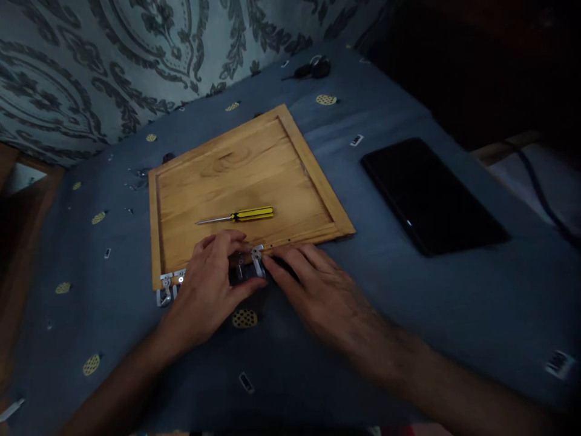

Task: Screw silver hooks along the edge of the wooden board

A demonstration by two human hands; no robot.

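A wooden cabinet door (pixel 290 151) with a raised frame lies flat in front of me. At its near edge, my left hand (pixel 206 290) grips a metal cabinet hinge (pixel 257 261) between thumb and fingers. The fingertips of my right hand (pixel 322 293) close against the hinge's right side, with its other fingers along the door's edge; part of the hinge is hidden by my hands. Another metal hinge (pixel 166 292) sits at the door's near left corner, partly behind my left hand. On the panel rests a screwdriver (pixel 252 214) with a yellow and black handle, its tip pointing left.
A black tablet-like slab (pixel 431 194) lies right of the door on the blue patterned cloth (pixel 363 363). Black-handled scissors (pixel 313 68) are at the back. Small metal pieces (pixel 138 175) lie beyond the door's left side. Patterned fabric (pixel 149 42) rises behind.
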